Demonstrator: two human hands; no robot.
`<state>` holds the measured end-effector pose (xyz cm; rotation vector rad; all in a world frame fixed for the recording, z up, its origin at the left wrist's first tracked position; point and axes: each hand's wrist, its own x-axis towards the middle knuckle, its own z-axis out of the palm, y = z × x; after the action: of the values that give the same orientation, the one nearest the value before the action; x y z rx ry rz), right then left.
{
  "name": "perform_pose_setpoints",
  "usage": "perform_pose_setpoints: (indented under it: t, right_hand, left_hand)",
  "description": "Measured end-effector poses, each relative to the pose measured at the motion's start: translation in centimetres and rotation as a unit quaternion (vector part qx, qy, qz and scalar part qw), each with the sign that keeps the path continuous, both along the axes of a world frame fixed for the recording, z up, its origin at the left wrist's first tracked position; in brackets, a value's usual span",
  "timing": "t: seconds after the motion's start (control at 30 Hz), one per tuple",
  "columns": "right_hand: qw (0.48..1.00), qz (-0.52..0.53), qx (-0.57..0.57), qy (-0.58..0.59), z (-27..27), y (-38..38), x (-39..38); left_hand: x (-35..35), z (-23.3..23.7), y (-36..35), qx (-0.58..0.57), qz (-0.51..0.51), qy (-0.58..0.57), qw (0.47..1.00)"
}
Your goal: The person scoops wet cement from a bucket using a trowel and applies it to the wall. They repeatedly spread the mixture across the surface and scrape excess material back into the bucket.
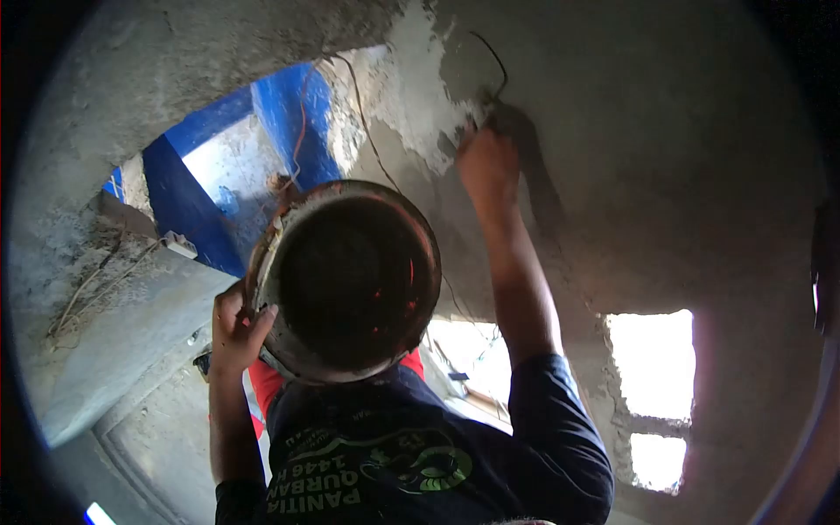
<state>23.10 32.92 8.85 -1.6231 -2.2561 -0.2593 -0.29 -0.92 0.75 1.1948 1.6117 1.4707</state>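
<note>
A round, dark bucket (278, 346) with a dirty, plaster-smeared rim is tilted so its mouth faces me. At its left side my left hand (236, 337) grips the rim, thumb over the edge. What lies inside is too dark to make out. My right hand (487, 166) is raised to the grey plastered wall (647, 175), its fingers closed. Whatever they hold, if anything, is hidden or too small to name. Just above that hand, a thin dark wire (500, 66) curves out from the wall, beside a rough, paler patch (420, 87).
Two bright openings (652, 363) pierce the wall at the right. A blue-framed opening (236, 157) lies at the upper left, with loose wires (359, 96) hanging beside it. A white socket (179, 245) with a cable rests on the ledge (131, 289) at the left.
</note>
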Motion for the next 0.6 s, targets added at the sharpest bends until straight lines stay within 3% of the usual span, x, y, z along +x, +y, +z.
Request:
perform_pose_setpoints:
  t: [0.1, 0.17, 0.2, 0.3, 0.37, 0.47, 0.6]
  right_hand:
    - [0.997, 0.005, 0.018, -0.072, -0.3, 0.4, 0.0]
    - [0.982, 0.031, -0.126, -0.135, -1.5, -0.9, 0.4]
    - [0.983, 0.03, -0.12, -0.133, -2.6, -1.6, 0.8]
    - [0.99, 0.076, -0.082, -0.091, -4.9, -3.6, 1.3]
    - [0.997, -0.024, -0.067, 0.003, -4.5, -4.5, 0.4]
    - [1.0, -0.022, -0.001, 0.005, -4.7, -3.2, 1.5]
    - [0.998, -0.051, 0.024, -0.031, -10.3, -3.2, 4.7]
  left_hand:
    - [0.3, 0.2, 0.0, 0.007, -0.006, -0.014, 1.0]
    - [0.0, 0.3, -0.5, -0.034, 0.0, 0.01, 0.999]
    - [0.5, 0.4, -0.2, 0.007, 0.029, 0.008, 1.0]
    - [0.3, -0.2, -0.7, -0.009, 0.032, 0.01, 0.999]
    - [0.6, 0.0, -0.3, 0.008, 0.031, 0.003, 0.999]
    - [0.4, 0.7, -0.3, -0.004, 0.009, 0.005, 1.0]
    - [0.5, 2.1, -0.5, -0.028, -0.011, 0.033, 0.999]
